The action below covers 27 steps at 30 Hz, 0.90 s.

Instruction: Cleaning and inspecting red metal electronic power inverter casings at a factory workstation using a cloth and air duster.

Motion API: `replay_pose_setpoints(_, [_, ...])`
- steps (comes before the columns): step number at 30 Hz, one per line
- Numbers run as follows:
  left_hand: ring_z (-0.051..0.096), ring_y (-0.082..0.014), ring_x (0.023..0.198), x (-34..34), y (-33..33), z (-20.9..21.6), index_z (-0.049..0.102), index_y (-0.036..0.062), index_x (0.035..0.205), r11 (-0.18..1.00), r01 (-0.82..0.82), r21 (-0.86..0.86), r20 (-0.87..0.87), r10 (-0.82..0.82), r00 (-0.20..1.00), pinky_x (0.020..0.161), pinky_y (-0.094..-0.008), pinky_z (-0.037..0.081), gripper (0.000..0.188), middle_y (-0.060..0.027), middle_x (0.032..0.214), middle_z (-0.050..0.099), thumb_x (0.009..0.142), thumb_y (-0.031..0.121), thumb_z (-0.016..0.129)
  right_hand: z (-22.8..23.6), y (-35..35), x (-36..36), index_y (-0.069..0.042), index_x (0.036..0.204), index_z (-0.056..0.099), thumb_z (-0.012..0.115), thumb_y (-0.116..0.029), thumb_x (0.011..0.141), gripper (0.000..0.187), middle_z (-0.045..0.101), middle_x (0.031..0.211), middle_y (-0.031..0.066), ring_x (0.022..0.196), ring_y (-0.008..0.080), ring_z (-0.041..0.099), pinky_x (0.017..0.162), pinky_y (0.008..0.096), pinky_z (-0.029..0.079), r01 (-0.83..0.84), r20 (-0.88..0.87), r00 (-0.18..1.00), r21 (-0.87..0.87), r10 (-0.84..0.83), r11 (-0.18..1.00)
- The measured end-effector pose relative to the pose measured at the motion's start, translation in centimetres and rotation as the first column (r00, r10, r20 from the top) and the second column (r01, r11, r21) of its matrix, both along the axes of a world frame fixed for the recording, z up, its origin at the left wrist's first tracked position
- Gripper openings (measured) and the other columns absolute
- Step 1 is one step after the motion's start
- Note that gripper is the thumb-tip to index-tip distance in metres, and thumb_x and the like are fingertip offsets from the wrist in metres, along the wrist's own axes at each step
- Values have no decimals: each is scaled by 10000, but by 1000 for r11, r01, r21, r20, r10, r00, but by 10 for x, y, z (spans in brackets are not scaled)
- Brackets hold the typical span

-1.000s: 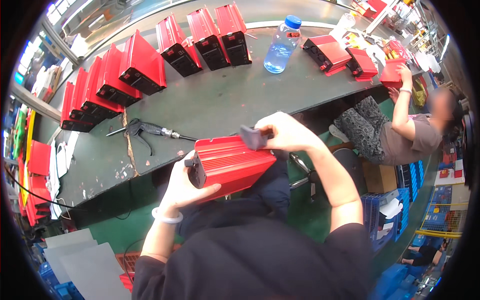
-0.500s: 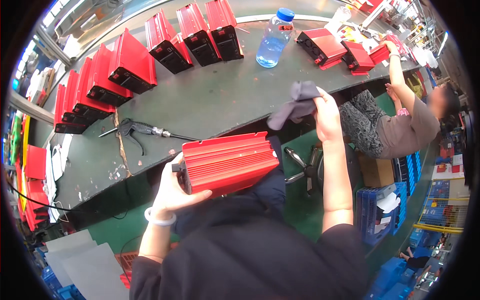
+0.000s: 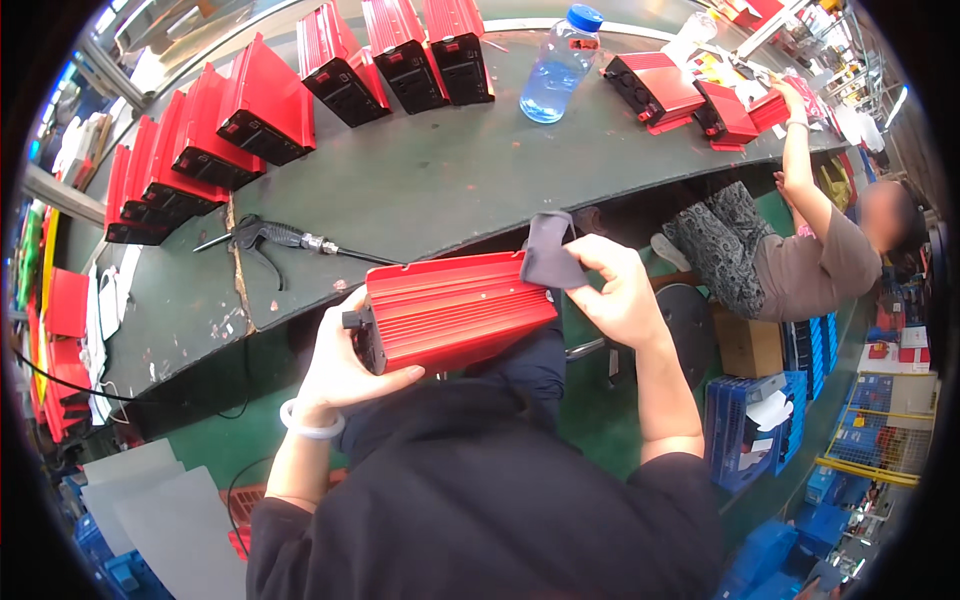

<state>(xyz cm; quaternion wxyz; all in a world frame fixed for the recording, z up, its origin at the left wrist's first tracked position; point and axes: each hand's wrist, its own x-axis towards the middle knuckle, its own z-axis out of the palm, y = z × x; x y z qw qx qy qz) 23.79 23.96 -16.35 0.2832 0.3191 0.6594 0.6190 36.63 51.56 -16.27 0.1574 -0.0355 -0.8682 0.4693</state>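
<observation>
My left hand [image 3: 340,353] grips one end of a red finned metal case [image 3: 450,312] with a black end panel, held in front of me past the bench's near edge. Its thumb lies along the near side; the other fingers are partly hidden behind the case. Between the fingers and thumb of my right hand [image 3: 617,290] is a dark grey cloth [image 3: 548,252], which hangs over the far right corner of the case. On the bench beyond lies a black air blow gun [image 3: 275,238] with its hose running toward the case.
Several similar red cases [image 3: 265,110] stand along the bench [image 3: 420,190] at the back left. A blue-capped water bottle [image 3: 560,70] stands mid-back, with more red cases [image 3: 655,88] right of it. A co-worker [image 3: 800,250] sits at the right. Blue crates [image 3: 735,425] are on the floor.
My right hand has come down and left, bringing the cloth from beyond the case onto its right end. The left hand still holds the case, nearly in place.
</observation>
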Motion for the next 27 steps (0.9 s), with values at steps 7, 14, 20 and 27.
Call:
replay_pose_setpoints(7, [628,-172,891,-1,1,-6,547,0,1151,996,-8,-84,-195,-9,981,841,-296,466,661,-114,982,657,585,229,799,16,-11,-5,-45,914,616,632,-27,635,280,580,901,97,861,286,531,784,381,412,-126,-18,983,656,182,745])
replay_pose_setpoints(14, [653,-268,759,3,17,-6,569,29,1048,990,-53,-128,-457,-12,889,747,-306,502,568,-123,858,650,576,244,800,0,-33,-8,-50,906,632,622,-56,671,235,599,848,108,793,304,545,763,393,416,163,-178,980,474,-88,865])
replay_pose_setpoints(20, [675,-273,776,11,28,-8,598,27,1056,965,-155,-211,-551,14,834,740,-323,519,546,-136,839,676,597,241,801,-12,-67,-18,-30,898,625,650,-126,676,243,633,906,118,867,275,587,772,389,409,182,-228,968,340,-107,923])
replay_pose_setpoints(27, [603,-178,876,9,38,-18,528,-35,1094,994,-91,-63,-209,76,975,815,-305,481,574,-122,971,631,597,93,787,-11,-97,-30,15,1130,562,547,26,813,318,595,1142,118,1070,241,557,978,358,399,-10,-168,983,-461,-76,887])
